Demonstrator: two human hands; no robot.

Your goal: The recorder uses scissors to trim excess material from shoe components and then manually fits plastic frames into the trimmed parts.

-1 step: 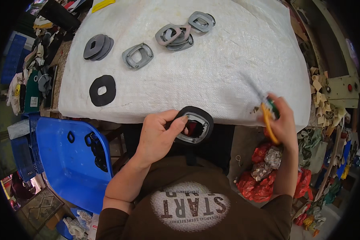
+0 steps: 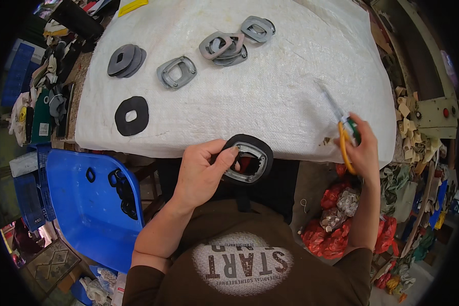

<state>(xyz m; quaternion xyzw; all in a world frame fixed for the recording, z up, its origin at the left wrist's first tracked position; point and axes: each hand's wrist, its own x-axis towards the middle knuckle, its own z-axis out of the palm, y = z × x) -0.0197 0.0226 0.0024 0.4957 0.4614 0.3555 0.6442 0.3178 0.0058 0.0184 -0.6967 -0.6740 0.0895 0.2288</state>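
My left hand pinches a rounded-square frame by its left side, just past the near edge of the table. The frame has a grey inner ring, a wide black rim and an open middle. Over the table's near right part, my right hand is closed round the handles of a pair of scissors, yellow and green. Their blades point away and to the left. A black rounded pad with a central hole lies alone to the left. Beyond it are a stack of dark grey pads and a grey frame.
More grey frames overlap at the table's far middle, with another beside them. White woven sheeting covers the table. A blue tub with black rings stands at my left. Red plastic bags lie low on the right.
My right hand and the scissors have shifted slightly to the right. My left hand still holds the frame in nearly the same place.
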